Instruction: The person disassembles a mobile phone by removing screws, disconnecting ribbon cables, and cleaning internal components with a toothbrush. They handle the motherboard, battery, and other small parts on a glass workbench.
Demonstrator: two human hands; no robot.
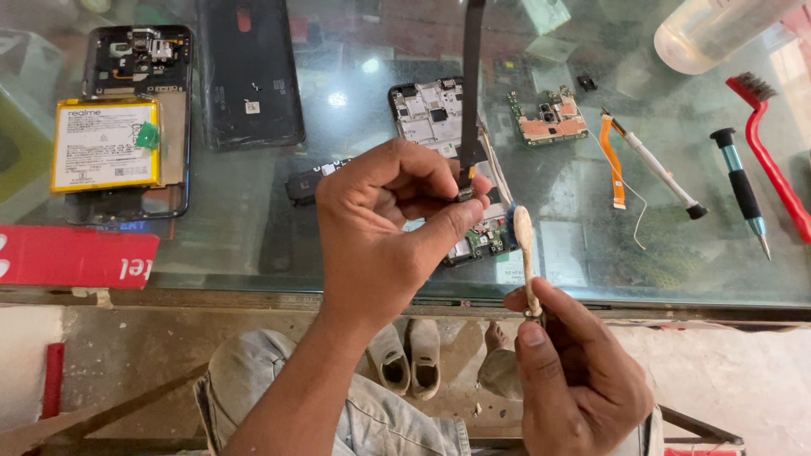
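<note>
**Two hands work on a phone flex cable over a glass repair counter**

Nearest the viewer, the right hand (579,371) is closed around the handle of a small, worn brush (525,253), which stands upright with its pale bristle tip pointing up, just over the counter's near edge. Slightly farther, the left hand (384,224) pinches the lower end of a dark flex cable (470,93) between thumb and fingertips; the strip rises straight up out of view. The brush tip sits just beside the pinched connector, apart from it.

Beneath the hands, on the glass counter (253,245), lies an opened phone frame (435,114) with bare circuitry. Right of it rest a small green circuit board (549,118), an orange ribbon cable (615,160), a white-handled tool (663,173), a black-and-teal screwdriver (742,186) and a red brush (773,148) near the right edge. At the far left sits another opened phone with a yellow battery (106,143), beside a black back cover (249,72). A clear plastic bottle (718,29) lies at the far right corner.
</note>
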